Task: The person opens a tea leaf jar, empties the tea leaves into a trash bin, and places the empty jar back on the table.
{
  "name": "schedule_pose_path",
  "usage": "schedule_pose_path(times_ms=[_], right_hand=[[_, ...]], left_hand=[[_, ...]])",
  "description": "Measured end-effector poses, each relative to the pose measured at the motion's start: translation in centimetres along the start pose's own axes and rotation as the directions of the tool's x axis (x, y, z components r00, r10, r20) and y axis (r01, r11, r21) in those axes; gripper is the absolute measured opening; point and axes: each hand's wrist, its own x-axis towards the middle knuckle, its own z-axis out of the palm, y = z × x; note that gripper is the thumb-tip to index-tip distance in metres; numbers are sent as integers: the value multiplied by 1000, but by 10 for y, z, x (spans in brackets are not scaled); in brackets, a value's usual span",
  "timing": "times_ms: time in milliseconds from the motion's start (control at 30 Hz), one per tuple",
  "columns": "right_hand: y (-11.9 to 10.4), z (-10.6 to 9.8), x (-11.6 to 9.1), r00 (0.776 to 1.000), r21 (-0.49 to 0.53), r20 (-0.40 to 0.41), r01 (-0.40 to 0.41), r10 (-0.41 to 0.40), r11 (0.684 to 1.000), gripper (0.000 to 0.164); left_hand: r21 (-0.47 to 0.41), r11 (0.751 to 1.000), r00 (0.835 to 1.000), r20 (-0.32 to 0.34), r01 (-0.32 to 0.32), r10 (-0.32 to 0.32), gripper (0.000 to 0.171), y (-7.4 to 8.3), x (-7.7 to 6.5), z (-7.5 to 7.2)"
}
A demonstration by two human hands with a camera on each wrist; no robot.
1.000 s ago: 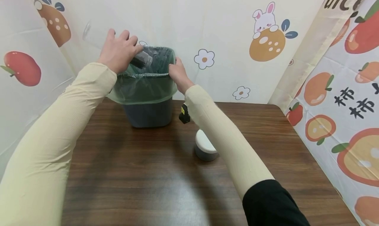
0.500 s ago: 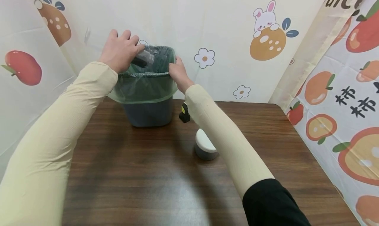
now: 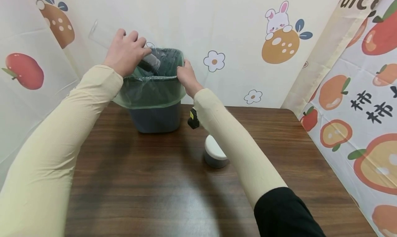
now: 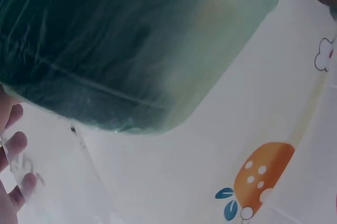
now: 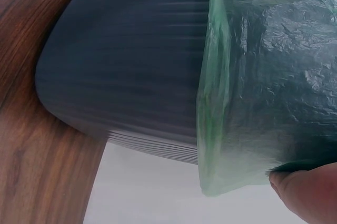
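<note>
Clear container (image 3: 103,34), count one: held in left grip (image 3: 126,54), fingers curled round it; three fingertips seen at its wall in left wrist view. Tilted: clear end up and left of left grip, dark-looking end down and right of it, inside the mouth of dark bin (image 3: 153,120). Dark from contents or from backdrop: cannot tell.

Bin count one, standing on surface (image 3: 149,181), between left grip and right grip (image 3: 187,77). Green liner (image 3: 149,95), one, translucent, folded over rim, hanging loose down outer wall. Right grip pinching rim and liner together at right edge of opening.

White-topped tub (image 3: 216,152), one, round, grey below, on surface; nearer the wearer than right grip, partly covered by right sleeve (image 3: 238,140). Black device (image 3: 193,119), one, small, yellow patch, at wrist just below right grip. Cream sleeves, two, one behind each grip.

Beyond both grips: pale printed sheet (image 3: 235,33). Rabbit print (image 3: 277,21), one, up and right of right grip; whole flower prints (image 3: 214,61), two, right of right grip.
</note>
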Motion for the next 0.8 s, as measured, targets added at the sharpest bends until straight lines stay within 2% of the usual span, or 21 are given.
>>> schedule_pose_path(times_ms=[333,700,800], right_hand=[[-1,0,0,1000,0,10,-6,6,1000,54],[0,0,0,1000,1,2,7,-7,1000,53],[0,0,-1,1000,1,1,8,-8,1000,53]], left_hand=[[5,1000,1000,20,-3,3,29,0,0,0],[82,992,991,96,-100,92,37,2,2,-3],[80,989,988,97,-126,118,37,2,2,-2]])
